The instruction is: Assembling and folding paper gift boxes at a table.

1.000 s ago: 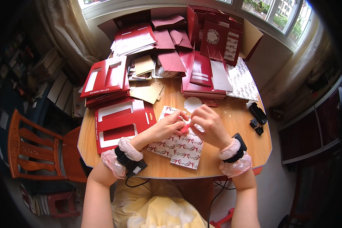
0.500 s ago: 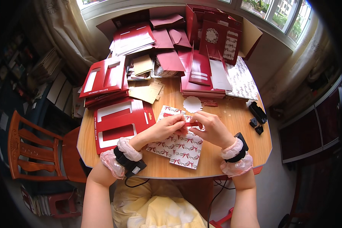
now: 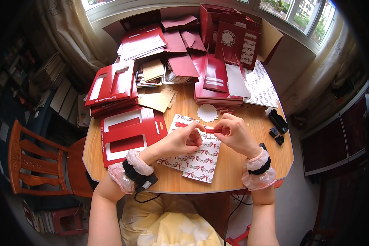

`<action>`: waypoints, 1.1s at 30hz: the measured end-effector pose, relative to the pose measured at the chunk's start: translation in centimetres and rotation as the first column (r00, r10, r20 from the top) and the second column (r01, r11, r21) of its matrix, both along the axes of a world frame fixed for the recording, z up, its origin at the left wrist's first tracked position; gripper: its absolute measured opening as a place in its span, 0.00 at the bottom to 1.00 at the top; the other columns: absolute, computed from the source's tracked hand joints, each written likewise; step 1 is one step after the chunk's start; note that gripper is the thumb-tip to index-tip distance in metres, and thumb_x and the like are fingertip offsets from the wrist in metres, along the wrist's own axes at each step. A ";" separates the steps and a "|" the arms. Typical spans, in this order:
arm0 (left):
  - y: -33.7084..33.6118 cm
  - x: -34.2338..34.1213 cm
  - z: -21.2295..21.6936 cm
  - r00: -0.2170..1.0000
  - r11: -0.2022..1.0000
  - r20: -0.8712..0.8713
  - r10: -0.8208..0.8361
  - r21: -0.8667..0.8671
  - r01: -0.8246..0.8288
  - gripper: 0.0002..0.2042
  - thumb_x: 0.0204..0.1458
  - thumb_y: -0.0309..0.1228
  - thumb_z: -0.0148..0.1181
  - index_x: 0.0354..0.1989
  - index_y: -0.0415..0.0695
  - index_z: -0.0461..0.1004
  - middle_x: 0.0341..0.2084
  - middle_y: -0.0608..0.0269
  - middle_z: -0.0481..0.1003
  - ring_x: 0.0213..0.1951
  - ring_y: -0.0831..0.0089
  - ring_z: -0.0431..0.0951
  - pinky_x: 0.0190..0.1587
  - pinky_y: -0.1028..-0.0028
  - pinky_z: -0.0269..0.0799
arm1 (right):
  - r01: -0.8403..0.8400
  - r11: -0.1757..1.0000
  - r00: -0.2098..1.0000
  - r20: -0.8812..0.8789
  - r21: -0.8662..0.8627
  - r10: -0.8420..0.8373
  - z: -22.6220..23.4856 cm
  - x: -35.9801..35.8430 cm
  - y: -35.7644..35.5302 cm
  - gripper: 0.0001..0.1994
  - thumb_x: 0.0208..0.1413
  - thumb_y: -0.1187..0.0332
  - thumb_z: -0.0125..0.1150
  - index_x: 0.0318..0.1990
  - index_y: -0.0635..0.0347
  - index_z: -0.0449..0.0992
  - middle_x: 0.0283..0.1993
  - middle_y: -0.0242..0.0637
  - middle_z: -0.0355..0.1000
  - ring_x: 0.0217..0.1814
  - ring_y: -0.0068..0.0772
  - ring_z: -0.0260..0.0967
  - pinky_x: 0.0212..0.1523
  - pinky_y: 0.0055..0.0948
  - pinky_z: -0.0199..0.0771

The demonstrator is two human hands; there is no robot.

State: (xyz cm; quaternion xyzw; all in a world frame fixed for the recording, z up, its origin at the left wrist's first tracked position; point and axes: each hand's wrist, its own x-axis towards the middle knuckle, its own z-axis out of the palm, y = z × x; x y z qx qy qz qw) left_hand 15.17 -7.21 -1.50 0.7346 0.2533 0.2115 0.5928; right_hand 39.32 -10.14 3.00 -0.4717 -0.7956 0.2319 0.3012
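Note:
Two white cards printed with red bows and green garlands overlap in front of me, the left card (image 3: 170, 160) partly under the right card (image 3: 201, 166). A small red label (image 3: 182, 124) lies on the upper part of the left one. My right hand (image 3: 233, 133) pinches a second narrow red label strip (image 3: 211, 130) over the top of the right card; whether the strip touches the card I cannot tell. My left hand (image 3: 180, 140) hovers over the cards beside that strip, thumb and forefinger apart, nothing visible in it.
Beyond the hands lie a white scalloped paper tag (image 3: 208, 112) and more red strips (image 3: 226, 111). Red window-cut sleeves (image 3: 112, 88) stack at left, with red folders (image 3: 217, 97) and boxes at the back. Black gadgets (image 3: 278, 122) sit near the right edge. A wooden chair (image 3: 41, 164) stands left.
My left hand has let go of the red strip and drawn its fingers apart. My right hand has shifted slightly right, still pinching the strip.

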 end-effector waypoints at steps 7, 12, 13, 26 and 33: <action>0.0 0.8 0.5 1.000 0.991 -0.020 0.005 0.135 -0.003 0.26 0.53 0.18 0.65 0.60 0.40 0.62 0.46 0.58 0.70 0.42 0.76 0.80 0.46 0.75 0.83 | 0.082 0.983 0.993 -0.066 -0.165 -0.094 -0.4 0.5 -0.6 0.06 0.49 0.75 0.70 0.32 0.68 0.80 0.33 0.38 0.74 0.29 0.25 0.75 0.31 0.24 0.76; -0.3 0.1 1.0 0.998 0.981 -0.048 0.051 0.190 -0.041 0.28 0.52 0.18 0.66 0.61 0.40 0.62 0.49 0.57 0.68 0.42 0.75 0.81 0.45 0.74 0.84 | 0.049 0.984 0.996 -0.062 -0.173 -0.060 -2.0 -0.5 0.1 0.07 0.49 0.77 0.69 0.33 0.71 0.79 0.33 0.44 0.75 0.31 0.33 0.78 0.32 0.28 0.78; -0.3 0.2 0.9 0.998 0.977 -0.050 0.050 0.209 -0.038 0.28 0.52 0.18 0.66 0.61 0.40 0.62 0.50 0.56 0.68 0.42 0.75 0.81 0.45 0.74 0.84 | 0.062 0.981 0.995 -0.065 -0.184 -0.075 -2.4 -0.5 0.1 0.07 0.48 0.77 0.69 0.32 0.71 0.79 0.33 0.45 0.76 0.31 0.33 0.78 0.32 0.29 0.78; -0.2 0.2 0.6 0.997 0.991 -0.045 0.059 0.122 -0.053 0.28 0.52 0.17 0.66 0.60 0.39 0.61 0.48 0.57 0.67 0.42 0.74 0.82 0.46 0.74 0.84 | -0.038 0.956 0.998 0.027 -0.291 0.048 -1.0 0.0 -0.2 0.12 0.44 0.76 0.69 0.37 0.65 0.76 0.27 0.42 0.77 0.30 0.38 0.77 0.35 0.34 0.75; 0.2 0.3 -0.3 0.997 0.982 -0.050 0.059 0.183 -0.049 0.16 0.54 0.19 0.65 0.50 0.37 0.69 0.47 0.58 0.68 0.41 0.74 0.82 0.44 0.76 0.83 | -0.077 0.983 0.993 0.077 -0.166 0.091 -0.2 -0.7 -0.8 0.10 0.47 0.76 0.64 0.38 0.62 0.75 0.28 0.41 0.76 0.32 0.43 0.77 0.35 0.37 0.75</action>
